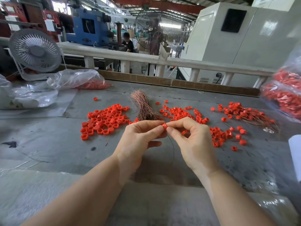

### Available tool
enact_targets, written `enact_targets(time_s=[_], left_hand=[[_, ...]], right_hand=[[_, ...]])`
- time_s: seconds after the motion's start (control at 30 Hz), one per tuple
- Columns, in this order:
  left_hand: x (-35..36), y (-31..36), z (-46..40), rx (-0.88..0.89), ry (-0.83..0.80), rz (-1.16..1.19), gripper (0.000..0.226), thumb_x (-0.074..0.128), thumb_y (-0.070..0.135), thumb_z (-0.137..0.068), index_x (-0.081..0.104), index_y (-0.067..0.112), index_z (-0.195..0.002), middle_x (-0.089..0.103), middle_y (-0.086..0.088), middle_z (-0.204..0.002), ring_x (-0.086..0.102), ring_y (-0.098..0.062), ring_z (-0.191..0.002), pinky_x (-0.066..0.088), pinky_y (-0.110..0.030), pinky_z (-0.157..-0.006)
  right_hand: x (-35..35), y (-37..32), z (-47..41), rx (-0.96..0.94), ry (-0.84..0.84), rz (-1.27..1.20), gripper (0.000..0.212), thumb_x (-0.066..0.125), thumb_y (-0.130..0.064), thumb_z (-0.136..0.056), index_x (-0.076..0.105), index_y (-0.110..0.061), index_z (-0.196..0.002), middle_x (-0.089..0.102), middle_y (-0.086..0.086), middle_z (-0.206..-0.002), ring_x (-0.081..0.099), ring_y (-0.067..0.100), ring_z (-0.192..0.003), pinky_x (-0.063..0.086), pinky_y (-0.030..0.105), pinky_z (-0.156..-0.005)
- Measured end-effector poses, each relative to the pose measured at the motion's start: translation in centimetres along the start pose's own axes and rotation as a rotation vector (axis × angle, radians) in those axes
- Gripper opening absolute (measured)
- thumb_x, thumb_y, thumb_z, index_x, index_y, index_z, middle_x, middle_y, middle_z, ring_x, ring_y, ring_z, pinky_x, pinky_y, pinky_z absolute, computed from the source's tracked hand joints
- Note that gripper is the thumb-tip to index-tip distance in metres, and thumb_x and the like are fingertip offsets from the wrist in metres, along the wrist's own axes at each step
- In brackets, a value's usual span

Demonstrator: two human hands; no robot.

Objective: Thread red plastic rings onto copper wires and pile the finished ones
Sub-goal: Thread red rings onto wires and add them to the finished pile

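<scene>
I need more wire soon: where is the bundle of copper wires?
In the head view, the copper wire bundle lies mid-table, just beyond the left hand, between two spreads of loose red rings.

One small red plastic ring (164, 125) sits in the grip of two hands. One bundle of thin copper wires (144, 107) lies just behind the grip. Loose red rings lie in three heaps, too many to count. Two fans stand far behind.

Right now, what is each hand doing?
Left hand: pinching the red ring.
Right hand: pinching the same red ring; thin wire hangs below.
</scene>
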State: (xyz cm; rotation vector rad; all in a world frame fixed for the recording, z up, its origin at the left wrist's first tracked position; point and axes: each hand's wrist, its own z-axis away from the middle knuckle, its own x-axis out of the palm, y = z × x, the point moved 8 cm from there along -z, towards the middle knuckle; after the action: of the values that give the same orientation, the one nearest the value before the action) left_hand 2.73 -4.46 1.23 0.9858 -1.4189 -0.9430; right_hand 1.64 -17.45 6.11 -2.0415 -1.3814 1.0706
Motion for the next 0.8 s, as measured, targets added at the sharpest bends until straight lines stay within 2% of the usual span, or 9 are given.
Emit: enact_targets(time_s=[0.1, 0.23, 0.37, 0.5, 0.8], left_hand=[[0.12, -0.03, -0.03, -0.005, -0.006, 0.026, 0.013, 0.061, 0.003, -0.082, 0.070, 0.010, -0.087, 0.073, -0.004, -0.076, 0.069, -0.010, -0.069, 0.050, -0.017, -0.053], [0.21, -0.31, -0.11, -0.054, -0.019, 0.122, 0.012, 0.060, 0.006, -0.079, 0.070, 0.005, -0.087, 0.072, -0.006, -0.073, 0.068, -0.009, -0.066, 0.052, -0.018, -0.053], [0.05, -0.38, -0.23, -0.050, -0.006, 0.124, 0.012, 0.060, 0.002, -0.079, 0.070, 0.005, -0.086, 0.072, -0.006, -0.072, 0.068, -0.009, -0.064, 0.052, -0.018, -0.053], [0.01, -0.35, -0.28, -0.046, 0.006, 0.161, 0.014, 0.063, 0.003, -0.070, 0.070, 0.005, -0.081, 0.071, -0.007, -0.069, 0.067, -0.010, -0.061, 0.053, -0.017, -0.054], [0.29, -0.43, -0.32, -0.047, -0.001, 0.262, 0.021, 0.062, 0.003, -0.061, 0.069, 0.000, -0.080, 0.072, -0.012, -0.073, 0.070, -0.014, -0.067, 0.055, -0.017, -0.061]], right_hand=[[-0.03, -0.08, 0.00, 0.012, -0.004, -0.001, 0.029, 0.070, -0.005, -0.080, 0.065, -0.032, -0.074, 0.068, -0.008, -0.079, 0.062, 0.004, -0.078, 0.048, 0.018, -0.069], [0.02, -0.38, 0.06, -0.019, -0.004, 0.012, 0.019, 0.070, -0.003, -0.080, 0.068, -0.022, -0.076, 0.068, -0.002, -0.079, 0.061, 0.006, -0.077, 0.047, 0.017, -0.066], [0.09, -0.32, 0.07, -0.028, -0.007, 0.021, 0.017, 0.070, -0.003, -0.079, 0.068, -0.020, -0.077, 0.067, -0.001, -0.079, 0.060, 0.008, -0.075, 0.047, 0.018, -0.064], [0.19, -0.31, 0.04, -0.028, -0.025, 0.014, 0.013, 0.070, -0.002, -0.079, 0.071, -0.015, -0.079, 0.067, -0.002, -0.080, 0.060, 0.006, -0.077, 0.045, 0.016, -0.065], [-0.19, -0.55, 0.02, -0.042, 0.022, -0.002, 0.026, 0.072, -0.002, -0.077, 0.066, -0.028, -0.074, 0.068, -0.004, -0.077, 0.061, 0.006, -0.079, 0.046, 0.015, -0.066]])
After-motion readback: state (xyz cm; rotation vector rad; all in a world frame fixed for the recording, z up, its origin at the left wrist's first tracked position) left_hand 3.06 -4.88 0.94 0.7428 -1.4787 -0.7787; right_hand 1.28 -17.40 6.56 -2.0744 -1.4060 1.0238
